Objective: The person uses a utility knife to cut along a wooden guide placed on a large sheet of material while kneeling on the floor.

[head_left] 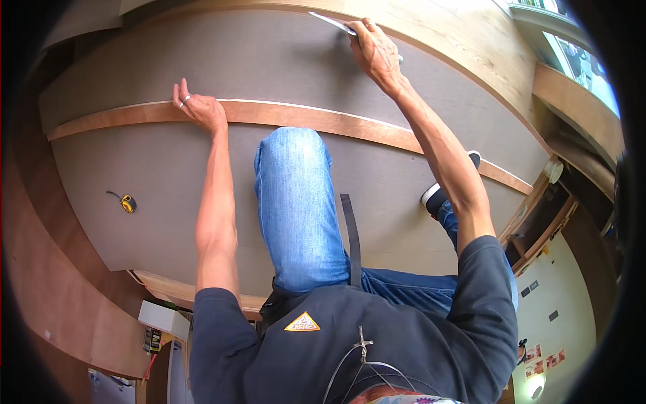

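Note:
A long, narrow wooden strip [282, 113] lies across a large grey-brown panel [195, 50]. My left hand [204, 110] rests on this strip toward its left end, with two fingers stretched out beyond its far edge and a ring on one finger. Farther off to the right, my right hand [377, 55] is closed around a tool with a long, thin, pale blade [331, 22]. The blade points to the far left, and its handle is mostly hidden in my fist. The tool's exact kind cannot be made out.
A yellow and black tape measure [128, 203] lies on the panel at the left. My bent knee [294, 178] is near the strip's middle, and my shoe [436, 198] is by its right part. Wooden boards [484, 40] border the far side. Open cabinets [542, 222] stand at the right.

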The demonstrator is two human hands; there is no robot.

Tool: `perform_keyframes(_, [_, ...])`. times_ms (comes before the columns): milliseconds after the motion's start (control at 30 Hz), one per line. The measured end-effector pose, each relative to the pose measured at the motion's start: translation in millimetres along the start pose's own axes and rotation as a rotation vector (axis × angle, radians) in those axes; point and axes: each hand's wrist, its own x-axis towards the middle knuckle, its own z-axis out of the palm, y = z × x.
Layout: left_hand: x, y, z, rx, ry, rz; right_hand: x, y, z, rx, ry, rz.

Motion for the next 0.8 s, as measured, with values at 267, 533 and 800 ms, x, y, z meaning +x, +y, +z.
perform_keyframes(267, [0.4,0.3,-0.1,-0.004,0.017,0.021,-2.9,18.4,-3.0,-0.011,0.015,0.050])
perform_keyframes(533, [2.2,-2.6,2.1,-0.036,0.073,0.054,66.4,45.1,-26.5,0.103,-0.489,0.214])
perform_keyframes(800, [1.2,4.5,-2.1,-0.065,0.031,-0.021,81.1,29.1,-61.0,0.028,-0.756,0.145])
